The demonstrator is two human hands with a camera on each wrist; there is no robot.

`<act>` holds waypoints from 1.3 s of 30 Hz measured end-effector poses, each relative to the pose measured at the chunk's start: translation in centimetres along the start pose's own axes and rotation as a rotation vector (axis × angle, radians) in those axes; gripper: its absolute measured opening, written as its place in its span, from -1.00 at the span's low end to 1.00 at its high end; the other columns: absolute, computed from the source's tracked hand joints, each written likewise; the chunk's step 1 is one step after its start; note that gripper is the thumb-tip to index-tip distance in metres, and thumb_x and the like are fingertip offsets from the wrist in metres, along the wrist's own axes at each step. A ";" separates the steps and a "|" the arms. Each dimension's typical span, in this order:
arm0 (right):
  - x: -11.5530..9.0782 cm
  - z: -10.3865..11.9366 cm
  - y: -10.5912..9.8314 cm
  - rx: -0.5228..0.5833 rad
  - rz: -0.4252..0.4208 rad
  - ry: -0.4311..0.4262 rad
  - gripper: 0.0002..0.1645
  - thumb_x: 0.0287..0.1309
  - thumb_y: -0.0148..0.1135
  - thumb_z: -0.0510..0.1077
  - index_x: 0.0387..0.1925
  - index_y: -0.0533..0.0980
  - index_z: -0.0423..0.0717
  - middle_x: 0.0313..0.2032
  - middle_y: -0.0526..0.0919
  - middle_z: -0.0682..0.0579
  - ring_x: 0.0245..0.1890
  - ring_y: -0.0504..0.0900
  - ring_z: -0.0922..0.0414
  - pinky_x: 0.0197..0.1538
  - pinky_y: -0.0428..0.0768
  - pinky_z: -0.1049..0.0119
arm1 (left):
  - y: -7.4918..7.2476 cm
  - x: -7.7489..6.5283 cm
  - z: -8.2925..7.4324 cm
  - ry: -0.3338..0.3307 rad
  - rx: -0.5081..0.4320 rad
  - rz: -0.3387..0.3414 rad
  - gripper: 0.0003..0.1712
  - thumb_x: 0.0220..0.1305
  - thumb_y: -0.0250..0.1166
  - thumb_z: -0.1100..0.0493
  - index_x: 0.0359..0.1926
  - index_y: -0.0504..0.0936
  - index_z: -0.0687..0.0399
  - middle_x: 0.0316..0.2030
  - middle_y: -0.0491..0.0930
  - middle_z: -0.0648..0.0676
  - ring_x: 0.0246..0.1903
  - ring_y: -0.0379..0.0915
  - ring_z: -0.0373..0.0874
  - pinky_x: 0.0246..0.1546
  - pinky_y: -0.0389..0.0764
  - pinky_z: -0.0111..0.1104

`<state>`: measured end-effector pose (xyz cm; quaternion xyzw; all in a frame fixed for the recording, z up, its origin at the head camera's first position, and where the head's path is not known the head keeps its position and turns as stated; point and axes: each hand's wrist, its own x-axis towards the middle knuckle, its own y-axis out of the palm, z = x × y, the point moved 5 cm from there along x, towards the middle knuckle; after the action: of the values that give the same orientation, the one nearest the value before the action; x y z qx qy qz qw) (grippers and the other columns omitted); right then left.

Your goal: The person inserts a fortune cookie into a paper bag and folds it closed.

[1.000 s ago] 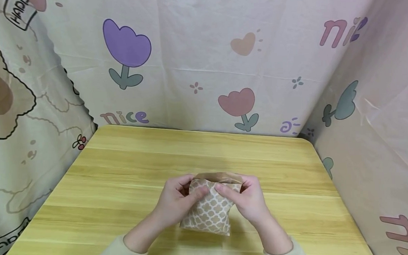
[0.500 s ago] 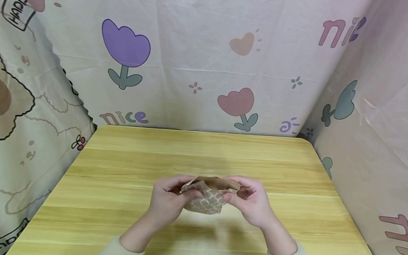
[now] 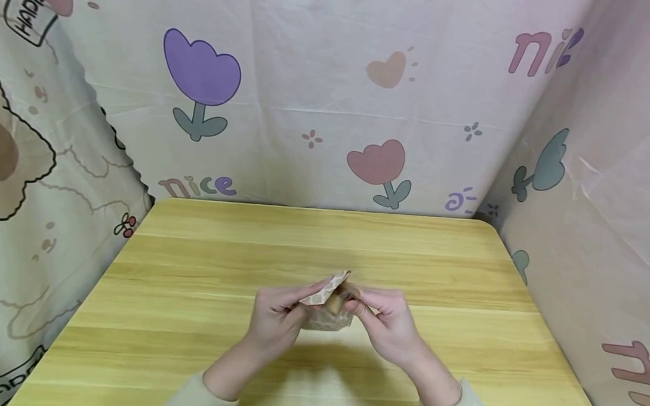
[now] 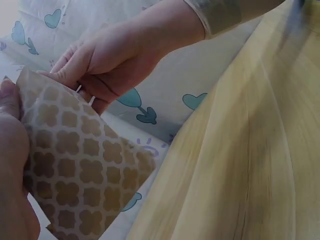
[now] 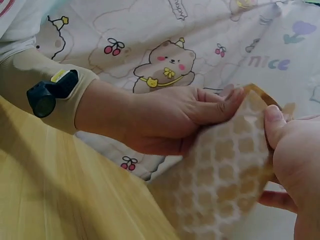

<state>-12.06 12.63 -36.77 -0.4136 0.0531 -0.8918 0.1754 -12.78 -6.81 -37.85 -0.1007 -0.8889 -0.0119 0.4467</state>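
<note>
A small brown paper bag [image 3: 325, 320] with a white lattice print is held up above the table, its mouth spread apart and facing the head camera. My left hand [image 3: 277, 318] pinches the left side of the mouth between thumb and fingers. On the opposite side, my right hand [image 3: 385, 320] pinches the rim the same way. From the left wrist view, the bag's printed face [image 4: 80, 165] hangs down in full, slightly creased. In the right wrist view the same paper bag [image 5: 225, 160] is a bit blurred. The inside is mostly in shadow, so its contents cannot be made out.
A light wooden table [image 3: 240, 248] lies under both hands. Printed cloth [image 3: 298, 60] hangs behind it and along both sides. A dark device [image 5: 52, 92] is strapped on the left wrist over the sleeve.
The bag has tipped from its printed front facing up to its mouth facing the head camera. Its mouth is pulled into a different, narrower shape, and both hands have drawn closer since half a second ago.
</note>
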 end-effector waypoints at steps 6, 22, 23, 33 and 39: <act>-0.6 -0.2 -1.0 -0.043 -0.104 -0.043 -0.77 0.42 0.31 -0.27 -0.04 0.73 -0.36 -0.17 0.82 -0.19 -0.17 0.83 0.09 -0.12 0.79 0.27 | -1.1 -0.1 -0.1 -0.040 -0.089 -0.087 -0.85 0.16 0.56 0.35 -0.28 0.81 0.40 -0.30 0.80 0.24 -0.27 0.81 -0.08 -0.27 0.80 -0.28; 0.3 -0.3 0.9 0.188 -0.145 0.078 -0.57 0.09 0.40 -0.59 0.02 0.68 -0.34 -0.13 0.77 -0.24 -0.22 0.76 0.03 -0.22 0.79 0.21 | -0.5 -0.4 -0.2 -0.191 -0.078 -0.066 -0.69 0.23 0.52 0.08 -0.35 0.80 0.32 -0.43 0.79 0.19 -0.51 0.67 -0.28 -0.64 0.65 -0.44; 0.3 -0.3 0.9 0.187 -0.154 0.092 -0.60 0.11 0.40 -0.58 -0.01 0.69 -0.33 -0.15 0.77 -0.22 -0.22 0.75 0.03 -0.21 0.79 0.22 | -0.5 -0.5 -0.2 -0.197 -0.078 -0.049 -0.68 0.23 0.52 0.08 -0.31 0.81 0.33 -0.41 0.79 0.19 -0.48 0.70 -0.25 -0.60 0.71 -0.39; -0.3 -0.9 0.4 0.096 -0.136 0.196 -0.75 0.22 0.34 -0.56 -0.22 0.76 -0.24 -0.44 0.70 -0.05 -0.47 0.50 0.27 -0.52 0.48 0.43 | -0.7 -0.7 0.0 -0.314 -0.039 0.007 -0.71 0.06 0.62 0.45 -0.16 0.81 0.25 -0.33 0.80 0.12 -0.47 0.71 -0.13 -0.55 0.75 -0.31; -0.5 -1.5 0.5 0.147 -0.119 0.247 -0.71 0.23 0.29 -0.59 -0.10 0.74 -0.34 -0.30 0.76 -0.20 -0.30 0.72 0.15 -0.34 0.78 0.27 | -0.5 -0.5 0.3 -0.357 0.004 -0.018 -0.75 0.04 0.65 0.42 -0.25 0.83 0.16 -0.30 0.82 0.07 -0.35 0.76 -0.07 -0.38 0.80 -0.24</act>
<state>-12.78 12.27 -38.18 -0.2892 -0.0158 -0.9462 0.1445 -12.85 -7.39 -38.36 -0.0923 -0.9550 0.0038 0.2818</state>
